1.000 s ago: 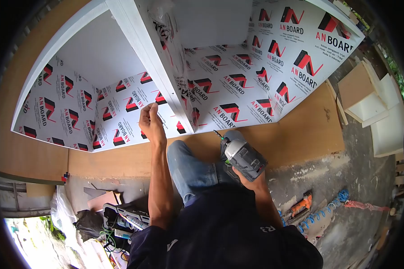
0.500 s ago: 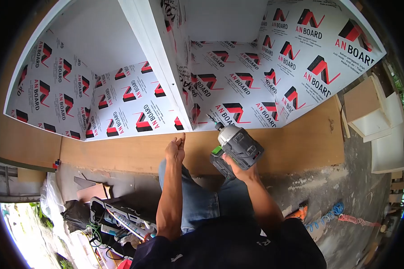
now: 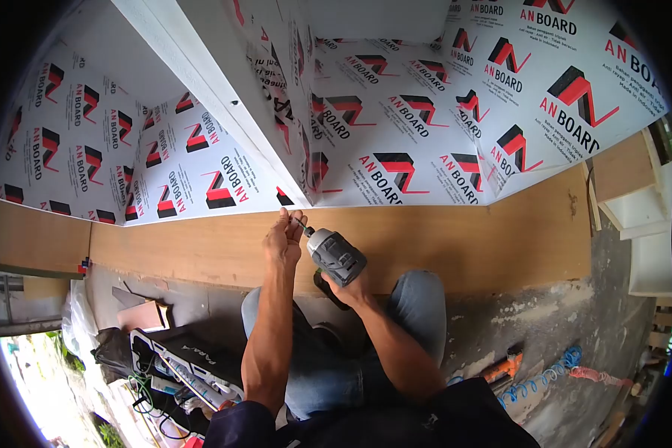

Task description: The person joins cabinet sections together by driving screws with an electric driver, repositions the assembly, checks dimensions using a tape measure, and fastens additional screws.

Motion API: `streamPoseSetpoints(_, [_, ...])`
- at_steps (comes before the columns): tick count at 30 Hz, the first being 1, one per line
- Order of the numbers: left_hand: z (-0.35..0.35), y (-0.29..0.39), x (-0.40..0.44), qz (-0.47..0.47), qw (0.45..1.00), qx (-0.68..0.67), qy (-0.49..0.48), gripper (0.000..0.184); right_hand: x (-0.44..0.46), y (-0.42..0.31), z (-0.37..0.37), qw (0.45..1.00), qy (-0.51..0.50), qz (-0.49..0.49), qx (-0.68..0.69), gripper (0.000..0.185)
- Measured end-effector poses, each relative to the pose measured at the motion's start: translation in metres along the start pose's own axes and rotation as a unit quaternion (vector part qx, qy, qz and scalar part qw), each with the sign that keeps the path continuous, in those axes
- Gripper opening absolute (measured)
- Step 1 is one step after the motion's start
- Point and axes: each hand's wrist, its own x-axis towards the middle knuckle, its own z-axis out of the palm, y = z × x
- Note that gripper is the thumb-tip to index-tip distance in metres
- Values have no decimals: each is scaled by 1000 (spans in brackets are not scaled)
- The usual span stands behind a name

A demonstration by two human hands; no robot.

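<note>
My right hand [image 3: 349,287] is wrapped round the grip of a grey and black power drill [image 3: 336,255]. The drill's bit points up and left to the fingertips of my left hand [image 3: 282,237]. Those fingers are pinched together just below the front edge of a white cabinet [image 3: 231,112], near the foot of its middle divider. Whatever they hold is too small to make out. Red and black printed film lines the cabinet's compartments.
Under the cabinet lies a brown wooden board [image 3: 500,239]. An open tool bag [image 3: 194,358] stands at lower left, near a handsaw [image 3: 145,315]. An orange air tool [image 3: 504,366] with a blue coiled hose [image 3: 537,384] is at lower right. White box parts [image 3: 638,201] stand at right.
The drill has moved left, and its bit is now at my left fingertips. My left hand has risen from beside my knee to the cabinet's front edge. The view has moved closer to the cabinet.
</note>
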Motion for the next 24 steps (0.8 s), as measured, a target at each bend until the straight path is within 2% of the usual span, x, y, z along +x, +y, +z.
streamPoseSetpoints(4, [10, 5, -18, -13, 998, 67, -12, 23, 0, 13, 8, 995, 23, 18, 97, 24])
streamPoseSetpoints(5, [8, 3, -18, -13, 998, 68, -8, 23, 0, 15, 11, 995, 21, 21, 100, 24])
streamPoseSetpoints(7, [11, -2, -16, 3, 996, 54, -71, 24, 1, 23, 12, 998, 29, 13, 62, 22])
streamPoseSetpoints(9, [15, -7, -17, 20, 997, 22, -66, 24, 0, 28, 12, 998, 27, 9, 49, 20])
streamPoseSetpoints(11, [17, -7, -17, 23, 1000, -1, -14, 26, 1, 29, 11, 996, 19, 29, 80, 20])
streamPoseSetpoints(14, [13, -9, -12, 60, 997, 16, -51, 23, 2, 30, 6, 999, 0, -3, 50, 20])
streamPoseSetpoints(17, [22, -13, -23, 95, 993, 57, -43, 22, 1, 27, 3, 1000, -2, 5, 13, 21])
streamPoseSetpoints(20, [19, -18, -17, 127, 991, -4, -49, 22, 2, 13, -4, 999, -16, 30, 31, 21])
streamPoseSetpoints(24, [26, -13, -31, 127, 992, 25, 2, 22, -4, 26, 4, 999, 7, 8, 33, 20])
